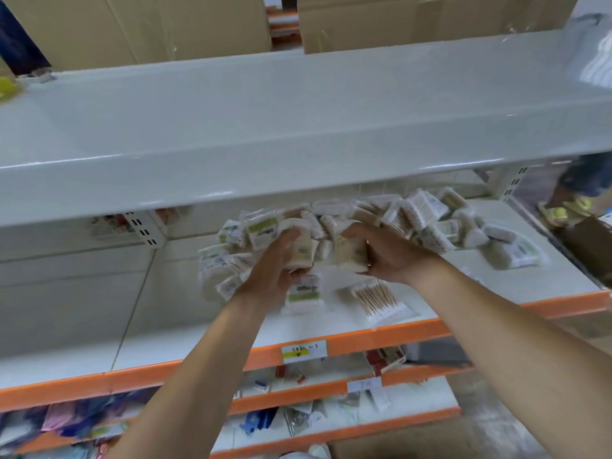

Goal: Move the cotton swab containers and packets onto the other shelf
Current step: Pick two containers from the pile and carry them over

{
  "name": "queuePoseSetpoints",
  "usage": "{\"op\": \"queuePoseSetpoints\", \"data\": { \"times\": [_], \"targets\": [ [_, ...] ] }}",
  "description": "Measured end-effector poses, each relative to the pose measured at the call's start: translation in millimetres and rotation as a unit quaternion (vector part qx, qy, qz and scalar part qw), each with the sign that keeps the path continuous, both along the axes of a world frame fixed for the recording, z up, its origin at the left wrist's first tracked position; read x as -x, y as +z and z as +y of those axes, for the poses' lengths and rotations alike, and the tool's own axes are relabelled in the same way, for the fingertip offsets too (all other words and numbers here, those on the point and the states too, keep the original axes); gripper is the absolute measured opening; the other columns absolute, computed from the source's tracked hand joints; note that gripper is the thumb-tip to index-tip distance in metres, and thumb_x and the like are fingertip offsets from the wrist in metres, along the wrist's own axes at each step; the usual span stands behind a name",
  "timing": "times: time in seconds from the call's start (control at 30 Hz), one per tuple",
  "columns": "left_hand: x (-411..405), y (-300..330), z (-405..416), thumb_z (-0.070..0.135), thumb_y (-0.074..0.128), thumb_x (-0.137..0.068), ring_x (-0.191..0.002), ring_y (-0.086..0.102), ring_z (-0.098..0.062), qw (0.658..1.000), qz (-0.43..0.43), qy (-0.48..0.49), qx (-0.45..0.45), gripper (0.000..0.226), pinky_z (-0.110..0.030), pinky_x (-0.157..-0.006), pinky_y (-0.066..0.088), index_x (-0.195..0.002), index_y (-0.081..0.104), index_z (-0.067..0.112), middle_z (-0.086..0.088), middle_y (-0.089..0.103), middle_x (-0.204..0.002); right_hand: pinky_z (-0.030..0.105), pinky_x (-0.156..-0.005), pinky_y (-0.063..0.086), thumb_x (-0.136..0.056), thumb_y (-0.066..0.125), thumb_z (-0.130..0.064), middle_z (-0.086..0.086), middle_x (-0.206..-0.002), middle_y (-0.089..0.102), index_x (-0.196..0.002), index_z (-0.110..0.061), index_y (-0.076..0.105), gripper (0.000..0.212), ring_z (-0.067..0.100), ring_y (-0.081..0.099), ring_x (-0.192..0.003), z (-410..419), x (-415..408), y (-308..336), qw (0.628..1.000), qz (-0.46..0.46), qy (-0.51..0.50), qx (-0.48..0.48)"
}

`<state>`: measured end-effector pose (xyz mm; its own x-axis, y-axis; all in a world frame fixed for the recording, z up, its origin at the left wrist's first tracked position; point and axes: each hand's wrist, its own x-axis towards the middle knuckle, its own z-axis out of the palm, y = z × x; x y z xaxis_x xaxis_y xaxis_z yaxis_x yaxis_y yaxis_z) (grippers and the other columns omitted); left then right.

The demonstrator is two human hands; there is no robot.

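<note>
A heap of cotton swab packets and small containers (pixel 414 223) lies on the middle white shelf (pixel 172 293) with an orange front edge. My left hand (pixel 276 263) grips a round cotton swab container (pixel 299 246) at the heap's front. My right hand (pixel 390 253) grips another round container (pixel 351 253) beside it. A flat packet of wooden-stick swabs (pixel 381 301) lies loose near the shelf's front, and a green-labelled packet (pixel 306 293) sits under my left wrist. The white upper shelf (pixel 265 120) above the heap is bare.
Cardboard boxes (pixel 414 21) stand behind the upper shelf. Lower orange-edged shelves (pixel 331 392) hold mixed small goods. A price label (pixel 303 351) is stuck on the middle shelf's edge. Another person's foot in a sandal (pixel 563 210) shows at the right.
</note>
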<state>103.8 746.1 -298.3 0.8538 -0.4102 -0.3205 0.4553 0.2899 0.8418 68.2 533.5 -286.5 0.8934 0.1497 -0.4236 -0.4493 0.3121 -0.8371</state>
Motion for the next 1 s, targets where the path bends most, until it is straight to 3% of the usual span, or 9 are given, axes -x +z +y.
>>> {"op": "queuePoseSetpoints", "data": {
  "times": [0.1, 0.23, 0.37, 0.5, 0.6, 0.67, 0.83, 0.93, 1.0],
  "targets": [
    [10, 7, 7, 0.029, 0.065, -0.089, -0.099, 0.067, -0.025, 0.999, 0.010, 0.033, -0.010, 0.024, -0.039, -0.083, 0.052, -0.109, 0.070, 0.017, -0.011, 0.071, -0.110, 0.026, -0.066, 0.056, -0.080, 0.079, -0.021, 0.005, -0.096, 0.076, -0.105, -0.015, 0.072, 0.027, 0.016, 0.074, -0.084, 7, 3, 5, 0.996, -0.026, 0.016, 0.078],
    [26, 14, 25, 0.018, 0.068, -0.090, -0.085, 0.075, -0.020, 0.996, 0.016, 0.080, -0.041, 0.006, -0.032, -0.069, 0.060, -0.095, 0.071, 0.021, -0.001, 0.078, -0.090, 0.024, -0.069, 0.051, -0.079, 0.081, -0.023, -0.001, -0.096, 0.078, -0.110, -0.014, 0.070, 0.034, 0.012, 0.073, -0.081, 25, 3, 11, 0.983, -0.044, 0.073, 0.163],
    [51, 12, 54, 0.025, 0.074, -0.086, -0.105, 0.070, -0.023, 0.980, -0.048, 0.124, -0.148, 0.020, -0.042, -0.096, 0.054, -0.105, 0.070, 0.022, 0.000, 0.076, -0.107, 0.026, -0.061, 0.035, -0.059, 0.089, -0.041, -0.005, -0.076, 0.074, -0.108, -0.018, 0.070, 0.058, 0.006, 0.060, -0.061, 57, 5, 13, 0.964, -0.058, 0.077, 0.247],
    [83, 10, 82, 0.030, 0.078, -0.082, -0.106, 0.066, -0.024, 0.969, -0.056, 0.171, -0.168, 0.044, -0.035, -0.089, 0.053, -0.122, 0.067, 0.014, -0.006, 0.072, -0.116, 0.023, -0.052, 0.035, -0.042, 0.090, -0.048, -0.002, -0.082, 0.072, -0.105, -0.020, 0.071, 0.072, 0.014, 0.058, -0.067, 86, 9, 10, 0.967, -0.075, 0.069, 0.233],
    [106, 12, 105, 0.034, 0.078, -0.082, -0.113, 0.065, -0.027, 0.963, -0.043, 0.196, -0.177, 0.046, -0.041, -0.098, 0.051, -0.122, 0.065, 0.016, -0.009, 0.070, -0.120, 0.031, -0.081, 0.056, -0.041, 0.093, -0.044, 0.002, -0.102, 0.078, -0.104, -0.016, 0.076, 0.072, 0.024, 0.071, -0.100, 112, 15, 9, 0.970, -0.079, 0.103, 0.205],
    [120, 13, 120, 0.038, 0.079, -0.080, -0.114, 0.065, -0.028, 0.958, -0.038, 0.217, -0.185, 0.042, -0.043, -0.099, 0.051, -0.116, 0.068, 0.019, -0.007, 0.071, -0.119, 0.038, -0.099, 0.052, -0.044, 0.094, -0.043, -0.001, -0.109, 0.077, -0.109, -0.016, 0.076, 0.073, 0.022, 0.068, -0.111, 131, 21, 10, 0.968, -0.078, 0.140, 0.194],
    [147, 17, 158, 0.053, 0.085, -0.069, -0.111, 0.066, -0.021, 0.937, -0.042, 0.273, -0.214, 0.055, -0.041, -0.094, 0.056, -0.114, 0.071, 0.024, 0.000, 0.071, -0.117, 0.019, -0.069, 0.051, -0.064, 0.092, -0.029, -0.009, -0.096, 0.079, -0.104, -0.018, 0.076, 0.044, 0.007, 0.072, -0.092, 175, 34, 14, 0.964, -0.092, 0.185, 0.168],
    [159, 20, 184, 0.052, 0.084, -0.067, -0.104, 0.069, -0.025, 0.925, -0.043, 0.306, -0.222, 0.052, -0.047, -0.097, 0.055, -0.109, 0.073, 0.024, -0.003, 0.074, -0.109, 0.027, -0.074, 0.048, -0.068, 0.090, -0.029, -0.011, -0.093, 0.078, -0.100, -0.021, 0.075, 0.036, 0.002, 0.073, -0.083, 206, 41, 16, 0.956, -0.115, 0.210, 0.171],
    [167, 19, 203, 0.048, 0.082, -0.071, -0.098, 0.071, -0.028, 0.919, -0.042, 0.318, -0.227, 0.047, -0.047, -0.093, 0.056, -0.108, 0.072, 0.022, -0.007, 0.075, -0.106, 0.035, -0.088, 0.053, -0.071, 0.088, -0.028, -0.008, -0.095, 0.079, -0.102, -0.020, 0.075, 0.035, 0.011, 0.073, -0.097, 228, 44, 16, 0.950, -0.119, 0.228, 0.175]
  ]
}}
